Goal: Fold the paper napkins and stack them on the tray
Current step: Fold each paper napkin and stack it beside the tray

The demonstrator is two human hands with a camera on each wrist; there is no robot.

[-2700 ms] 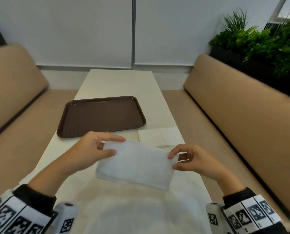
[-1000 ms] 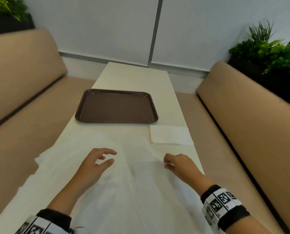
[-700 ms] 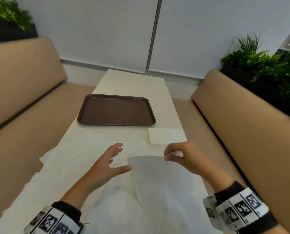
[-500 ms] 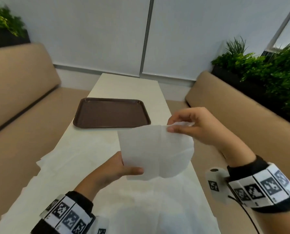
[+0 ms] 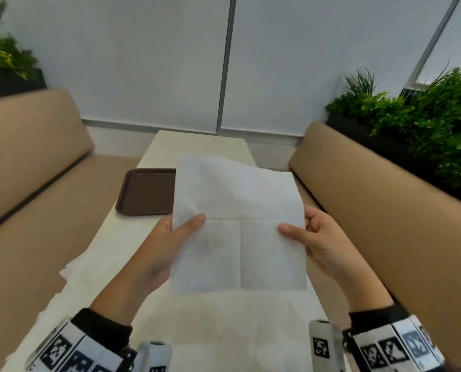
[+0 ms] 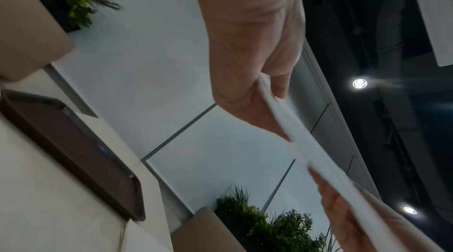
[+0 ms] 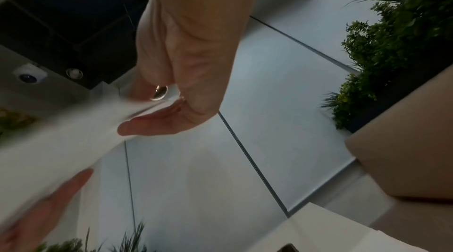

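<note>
Since half a second ago, you have raised the napkin point(image 5: 237, 224) higher and spread it flat, so now it fills the middle of the head view and hides the right part of the tray point(image 5: 146, 191). Your left hand point(image 5: 167, 242) pinches the left edge, with the thumb on the front near the horizontal crease, and your right hand point(image 5: 315, 237) pinches the right edge in the same way; both hands are closed on the paper, not free. The napkin hangs in the air above the table point(image 5: 202, 318), and the cross of old creases is easy to see on it. The tray lies behind it, at centre left of the frame, and what you can see of it carries no napkin yet. More unfolded napkins point(image 5: 95, 267) lie on the table at lower left. From here I think the main risk is a crooked fold: the paper is thin and soft, so if one hand moves faster, the edges will not meet. Pulling the two sides apart too strongly could also tear it along the crease.
</note>
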